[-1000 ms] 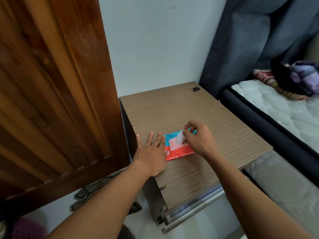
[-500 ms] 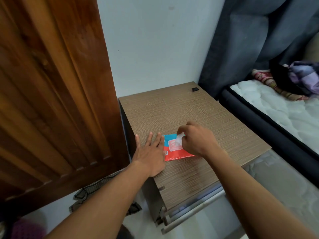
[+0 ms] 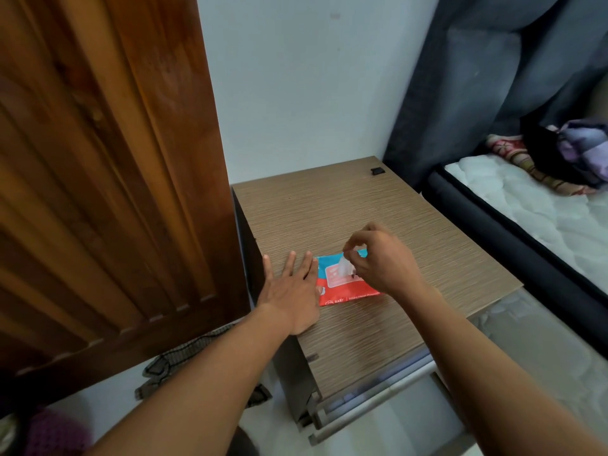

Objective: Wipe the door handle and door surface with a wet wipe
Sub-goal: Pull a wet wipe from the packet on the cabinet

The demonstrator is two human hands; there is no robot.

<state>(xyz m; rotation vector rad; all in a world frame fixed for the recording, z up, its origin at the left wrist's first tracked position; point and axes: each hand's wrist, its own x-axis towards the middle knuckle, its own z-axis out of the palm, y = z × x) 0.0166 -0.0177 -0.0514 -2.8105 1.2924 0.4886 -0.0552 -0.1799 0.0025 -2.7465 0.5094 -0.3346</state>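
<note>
A red and blue wet wipe pack lies flat on the wood-grain cabinet top. My left hand rests flat on the cabinet, its fingers straight and pressing the pack's left edge. My right hand hovers over the pack and pinches a white wet wipe that rises out of the pack's opening. The brown wooden door fills the left side of the view. Its handle is not in view.
A bed with a white mattress and dark frame stands right of the cabinet, with clothes piled at its head. A dark curtain hangs behind it. A checked cloth lies on the floor below the door. A small black object sits at the cabinet's back.
My right hand has lifted a little, drawing the white wipe up out of the pack. My left hand has stayed pressed flat at the pack's left edge.
</note>
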